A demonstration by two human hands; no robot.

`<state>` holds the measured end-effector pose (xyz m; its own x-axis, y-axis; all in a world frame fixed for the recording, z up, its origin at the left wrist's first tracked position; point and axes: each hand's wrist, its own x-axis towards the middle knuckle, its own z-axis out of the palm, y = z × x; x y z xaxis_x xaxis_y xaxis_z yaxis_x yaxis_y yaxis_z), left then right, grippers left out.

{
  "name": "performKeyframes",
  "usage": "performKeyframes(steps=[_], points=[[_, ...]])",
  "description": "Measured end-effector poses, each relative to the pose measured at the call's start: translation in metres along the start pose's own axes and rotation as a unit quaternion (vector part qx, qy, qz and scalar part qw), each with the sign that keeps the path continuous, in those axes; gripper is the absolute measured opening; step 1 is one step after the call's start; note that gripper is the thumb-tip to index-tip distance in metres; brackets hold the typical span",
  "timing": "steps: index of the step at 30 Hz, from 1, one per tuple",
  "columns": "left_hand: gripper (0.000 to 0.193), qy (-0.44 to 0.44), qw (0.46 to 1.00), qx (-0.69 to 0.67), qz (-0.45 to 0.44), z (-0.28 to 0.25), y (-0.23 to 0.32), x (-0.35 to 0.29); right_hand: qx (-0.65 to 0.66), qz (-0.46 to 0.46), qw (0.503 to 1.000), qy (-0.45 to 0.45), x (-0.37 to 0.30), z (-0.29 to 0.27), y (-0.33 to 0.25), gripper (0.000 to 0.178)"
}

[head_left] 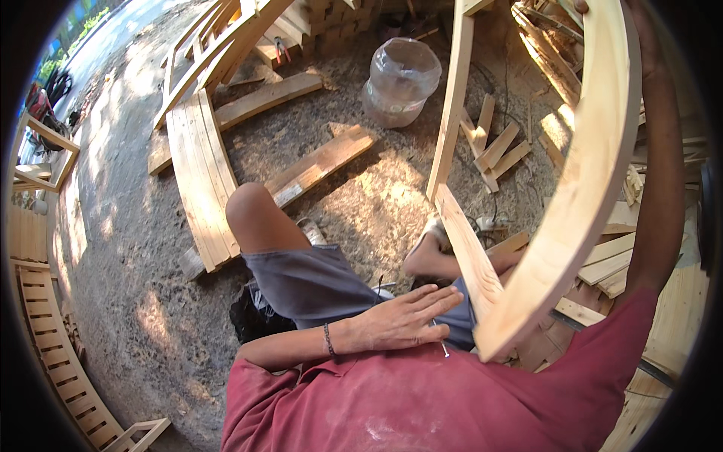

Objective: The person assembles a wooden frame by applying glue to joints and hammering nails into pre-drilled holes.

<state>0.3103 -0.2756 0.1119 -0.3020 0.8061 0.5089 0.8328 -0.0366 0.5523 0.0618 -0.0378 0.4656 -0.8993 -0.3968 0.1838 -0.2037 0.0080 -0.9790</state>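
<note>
I list, remotely, one pale plank (576,181), right of the clear plastic jar (399,83), probably stiff and light, best held by its long edges, far end clasped in the right hand (642,34), fingers curled; left hand (399,320), fingers extended close together, perhaps pinning a nail (445,349).

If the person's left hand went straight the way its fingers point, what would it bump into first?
The left hand would probably meet the light wooden slat just to its right, though this one view leaves the depth between them unclear.
</note>
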Motion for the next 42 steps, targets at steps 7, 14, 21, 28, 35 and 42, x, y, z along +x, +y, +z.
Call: performKeyframes(steps=[7, 14, 21, 28, 35, 42], points=[[0.035, 0.106, 0.980, 0.130, -0.108, -0.102, -0.050, 0.023, -0.070, 0.074, 0.982, -0.161, -0.017, -0.041, -0.028, 0.073], [0.059, 0.261, 0.921, 0.267, -0.115, -0.174, -0.053, 0.000, -0.062, 0.197, 0.949, -0.240, -0.018, -0.025, 0.033, 0.094], [0.064, 0.387, 0.909, 0.066, -0.141, -0.187, -0.098, 0.042, -0.056, 0.313, 0.919, -0.235, -0.037, -0.019, 0.080, 0.087], [0.078, 0.464, 0.827, -0.315, -0.033, -0.138, -0.155, 0.048, -0.125, 0.365, 0.842, -0.378, -0.008, 0.014, 0.142, 0.072], [0.064, 0.512, 0.814, -0.250, -0.108, -0.118, -0.173, 0.015, -0.179, 0.352, 0.827, -0.399, 0.021, 0.036, 0.185, 0.066], [0.058, 0.546, 0.794, -0.193, -0.187, -0.103, -0.199, -0.015, -0.196, 0.344, 0.816, -0.421, 0.043, 0.056, 0.227, 0.053]])
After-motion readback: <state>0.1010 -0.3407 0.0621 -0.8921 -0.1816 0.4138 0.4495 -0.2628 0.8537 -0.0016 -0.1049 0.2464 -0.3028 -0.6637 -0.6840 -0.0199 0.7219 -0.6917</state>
